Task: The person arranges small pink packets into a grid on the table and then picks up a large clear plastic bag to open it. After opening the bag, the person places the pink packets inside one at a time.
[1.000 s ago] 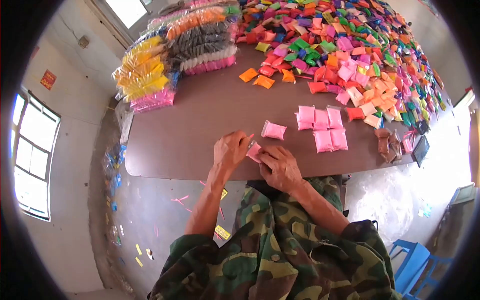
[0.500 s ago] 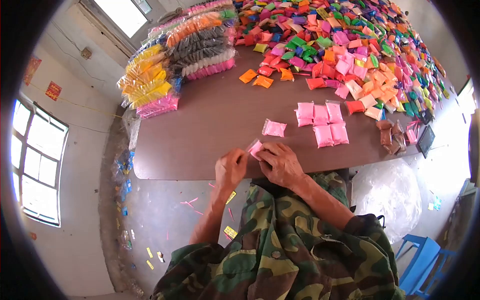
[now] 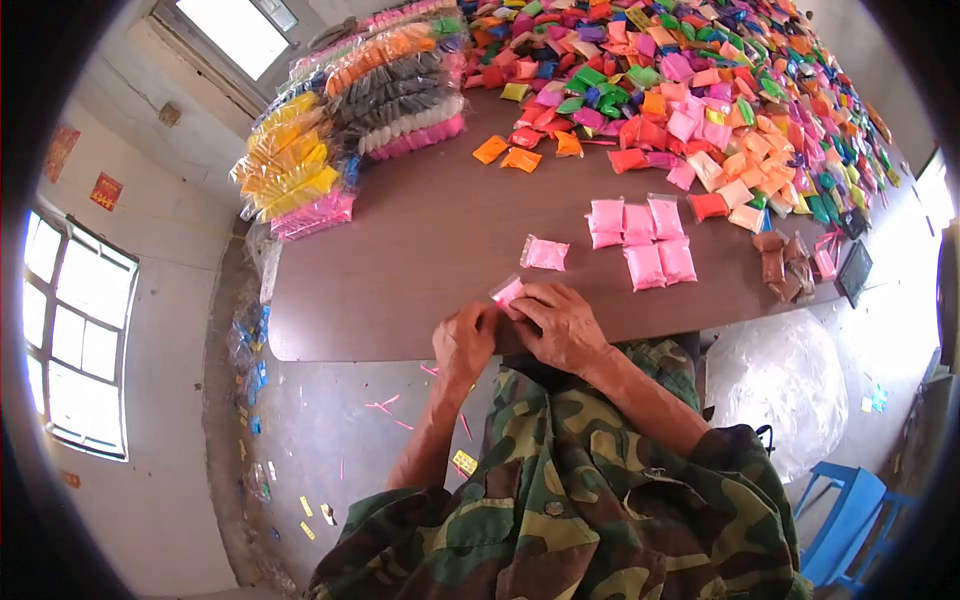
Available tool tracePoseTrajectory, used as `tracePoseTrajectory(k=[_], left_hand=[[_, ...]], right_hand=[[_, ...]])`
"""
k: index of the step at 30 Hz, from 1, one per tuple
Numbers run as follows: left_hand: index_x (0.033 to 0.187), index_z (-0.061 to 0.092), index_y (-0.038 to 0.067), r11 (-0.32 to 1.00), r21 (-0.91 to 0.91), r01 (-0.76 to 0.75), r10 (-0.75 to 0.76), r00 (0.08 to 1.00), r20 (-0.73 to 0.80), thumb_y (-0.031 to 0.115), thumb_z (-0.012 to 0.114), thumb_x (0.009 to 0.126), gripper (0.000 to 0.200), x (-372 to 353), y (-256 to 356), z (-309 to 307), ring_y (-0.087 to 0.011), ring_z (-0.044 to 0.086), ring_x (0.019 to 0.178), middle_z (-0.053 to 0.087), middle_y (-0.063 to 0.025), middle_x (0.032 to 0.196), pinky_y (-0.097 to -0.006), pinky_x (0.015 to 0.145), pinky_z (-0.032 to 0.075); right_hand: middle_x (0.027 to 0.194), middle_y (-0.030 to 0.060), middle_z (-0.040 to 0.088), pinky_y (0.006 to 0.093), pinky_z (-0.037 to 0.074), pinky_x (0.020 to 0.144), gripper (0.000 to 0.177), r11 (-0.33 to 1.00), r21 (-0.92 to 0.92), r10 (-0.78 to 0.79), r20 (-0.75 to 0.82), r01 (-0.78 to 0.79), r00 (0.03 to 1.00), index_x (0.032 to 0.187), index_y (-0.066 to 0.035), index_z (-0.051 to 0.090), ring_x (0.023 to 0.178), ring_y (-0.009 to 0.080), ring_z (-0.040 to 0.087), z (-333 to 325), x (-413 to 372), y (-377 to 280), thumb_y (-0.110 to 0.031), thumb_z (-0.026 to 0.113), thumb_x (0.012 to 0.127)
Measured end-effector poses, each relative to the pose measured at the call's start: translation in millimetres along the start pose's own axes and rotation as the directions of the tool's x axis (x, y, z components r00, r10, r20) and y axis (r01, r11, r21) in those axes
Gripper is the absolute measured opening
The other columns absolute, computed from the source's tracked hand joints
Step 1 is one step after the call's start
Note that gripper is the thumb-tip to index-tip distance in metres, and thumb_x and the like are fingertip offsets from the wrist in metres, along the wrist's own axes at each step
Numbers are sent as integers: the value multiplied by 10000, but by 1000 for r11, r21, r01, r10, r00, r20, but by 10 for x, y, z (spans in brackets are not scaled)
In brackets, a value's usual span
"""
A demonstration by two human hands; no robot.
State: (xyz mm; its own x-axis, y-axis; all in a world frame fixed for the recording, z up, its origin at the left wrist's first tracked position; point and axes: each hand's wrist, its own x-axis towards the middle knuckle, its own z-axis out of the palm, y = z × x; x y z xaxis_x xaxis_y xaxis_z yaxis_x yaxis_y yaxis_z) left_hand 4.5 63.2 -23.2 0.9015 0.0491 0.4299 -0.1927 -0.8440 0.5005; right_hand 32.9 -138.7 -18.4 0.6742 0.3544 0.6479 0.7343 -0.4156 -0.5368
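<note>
A small clear packet with pink filling (image 3: 507, 291) is held at the front edge of the table. My right hand (image 3: 562, 325) has its fingers bent over the packet's right side. Closed in a pinch, my left hand (image 3: 465, 342) meets its lower left edge; the fingertips are partly hidden. Just beyond my hands a single pink packet (image 3: 545, 253) lies flat. To its right, several more pink packets (image 3: 642, 222) are laid side by side in two rows.
A big heap of coloured packets (image 3: 690, 90) covers the back right of the brown table (image 3: 400, 270). Bagged stacks (image 3: 395, 90) stand at the back left. Brown packets (image 3: 785, 268) lie near the right edge. A clear plastic bag (image 3: 775, 390) and a blue chair (image 3: 842, 515) are below.
My left hand has shifted slightly down and right relative to the pink packet. The packet looks a little more tilted, and the whole view has moved slightly.
</note>
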Motion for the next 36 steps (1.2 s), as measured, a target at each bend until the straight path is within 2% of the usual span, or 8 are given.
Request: tracePoseTrajectory(k=[3, 9, 15, 18, 24, 27, 30, 36], left_hand=[[892, 706, 82, 996, 69, 55, -58, 998, 36, 185, 742, 962, 130, 95, -61, -78, -409, 716, 744, 719, -169, 799, -489, 652, 554], [891, 677, 53, 997, -32, -70, 71, 997, 31, 172, 754, 962, 159, -78, 166, -40, -394, 709, 707, 693, -170, 750, -470, 629, 539], [889, 690, 73, 995, 88, 48, -55, 995, 80, 180, 737, 961, 137, 111, -38, -52, -419, 711, 734, 719, -172, 802, -512, 639, 543], [895, 686, 59, 990, -108, -87, 87, 996, 2, 151, 769, 932, 129, -22, 144, -44, -403, 713, 732, 708, -168, 780, -492, 641, 539], [870, 669, 55, 995, 96, -36, 34, 999, 23, 118, 758, 933, 125, 34, 2, 44, -396, 714, 733, 708, -161, 785, -469, 628, 546], [859, 669, 58, 999, 6, -41, 41, 999, 5, 113, 761, 931, 129, 43, 32, 22, -413, 696, 714, 695, -164, 773, -482, 613, 536], [852, 676, 70, 995, -41, -95, 95, 995, 6, 156, 751, 946, 148, -82, 145, 28, -419, 691, 715, 686, -168, 774, -499, 609, 534], [864, 654, 92, 990, 121, 69, -74, 997, 32, 292, 691, 1016, 254, 152, -162, 123, -439, 708, 770, 706, -181, 812, -534, 647, 550]], right_hand=[[1001, 71, 663, 447, 554, 863, 180, 998, 48, 30, -48, -28, 998, 973, -80, 660, 953, 317, 675, 43, 2, -15, -72, 776, 836], [1012, 82, 689, 443, 550, 856, 125, 1000, 18, 12, -89, -11, 996, 952, -66, 661, 960, 325, 681, 95, -35, 50, -58, 752, 868], [1030, 87, 696, 449, 548, 859, 104, 1000, 8, 21, -49, -21, 999, 960, -63, 672, 964, 332, 679, 100, -34, 71, -73, 744, 885], [1029, 86, 698, 447, 549, 866, 112, 997, 61, 41, -40, -39, 998, 957, -64, 674, 977, 329, 678, 80, -43, 61, -69, 747, 871], [1042, 91, 707, 448, 553, 883, 118, 997, 63, 41, -8, -40, 999, 963, -62, 679, 991, 330, 681, 65, -32, 75, -68, 751, 869], [1037, 86, 706, 451, 553, 895, 125, 998, 55, 37, -39, -35, 999, 971, -73, 686, 985, 330, 685, 111, -31, 100, -65, 752, 865], [1031, 87, 707, 454, 560, 879, 116, 996, 48, 78, -43, -76, 996, 955, -81, 697, 981, 329, 688, 85, -43, 56, -64, 758, 857], [944, 92, 701, 439, 582, 789, 141, 1000, 15, 27, -99, -25, 995, 945, -86, 741, 896, 335, 701, 100, 24, 17, -45, 799, 823]])
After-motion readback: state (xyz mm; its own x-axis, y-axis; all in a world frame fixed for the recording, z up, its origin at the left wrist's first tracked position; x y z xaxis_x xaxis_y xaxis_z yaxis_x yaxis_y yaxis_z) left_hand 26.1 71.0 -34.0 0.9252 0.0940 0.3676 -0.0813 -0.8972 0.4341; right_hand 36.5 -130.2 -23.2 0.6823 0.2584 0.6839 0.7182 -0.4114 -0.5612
